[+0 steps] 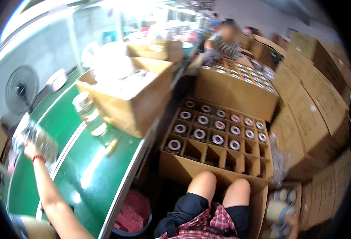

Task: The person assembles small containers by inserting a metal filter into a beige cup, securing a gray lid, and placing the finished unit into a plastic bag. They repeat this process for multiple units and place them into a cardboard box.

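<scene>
My left hand [31,150], with a red band at the wrist, is closed round a clear glass jar [48,144] over the far side of the green conveyor belt. Between that hand and an open carton stands another clear jar [91,115] with a silver lid, slightly blurred. Low on the right, my right hand [292,221] has its fingers against the side of a cream-coloured jar [277,211], gripping it. That jar sits among several similar ones in a carton [297,191]. Part of a cream-coloured round thing [34,228] shows at the lower left edge.
Before my knees is a divided carton [213,164] holding several lidded jars, its near cells unfilled. Behind it, a person [225,42] leans over another filled carton [231,89]. Stacked boxes [309,115] line the right; an open carton [149,103] rests on the belt [79,171]. A bin [131,213] holds pink material.
</scene>
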Tool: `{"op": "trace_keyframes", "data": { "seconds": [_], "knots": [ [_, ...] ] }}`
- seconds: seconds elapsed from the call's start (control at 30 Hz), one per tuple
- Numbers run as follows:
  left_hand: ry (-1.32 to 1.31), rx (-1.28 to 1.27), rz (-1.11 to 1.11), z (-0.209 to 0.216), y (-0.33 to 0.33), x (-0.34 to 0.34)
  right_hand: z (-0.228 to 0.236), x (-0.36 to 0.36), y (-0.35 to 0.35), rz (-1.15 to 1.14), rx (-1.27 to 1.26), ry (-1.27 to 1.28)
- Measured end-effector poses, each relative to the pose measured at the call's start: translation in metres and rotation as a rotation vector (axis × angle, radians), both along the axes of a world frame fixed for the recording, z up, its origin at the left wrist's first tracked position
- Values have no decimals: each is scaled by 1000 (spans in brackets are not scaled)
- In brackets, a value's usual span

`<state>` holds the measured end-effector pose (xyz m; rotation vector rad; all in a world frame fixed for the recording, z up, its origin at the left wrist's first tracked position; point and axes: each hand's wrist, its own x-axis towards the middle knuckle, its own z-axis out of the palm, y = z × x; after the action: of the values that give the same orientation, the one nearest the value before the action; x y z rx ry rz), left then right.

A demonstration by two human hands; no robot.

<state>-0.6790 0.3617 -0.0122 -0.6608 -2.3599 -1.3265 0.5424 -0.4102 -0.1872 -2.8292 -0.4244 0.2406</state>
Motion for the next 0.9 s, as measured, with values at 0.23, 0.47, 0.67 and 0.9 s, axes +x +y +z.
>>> {"op": "trace_keyframes", "data": {
  "seconds": [0.23,0.47,0.67,0.9],
  "knots": [
    [133,222,35,14,-15,153,237,-167,67,173,897,76],
    [-178,-100,-1849,-19,-161,574,112,-278,232,600,1149,87],
    [-1177,-294,-2199,-86,-239,708,56,-349,240,1026,727,530],
    [-686,-509,-2311,-85,-268,772,176,-295,321,1035,984,-46]
  ]
}}
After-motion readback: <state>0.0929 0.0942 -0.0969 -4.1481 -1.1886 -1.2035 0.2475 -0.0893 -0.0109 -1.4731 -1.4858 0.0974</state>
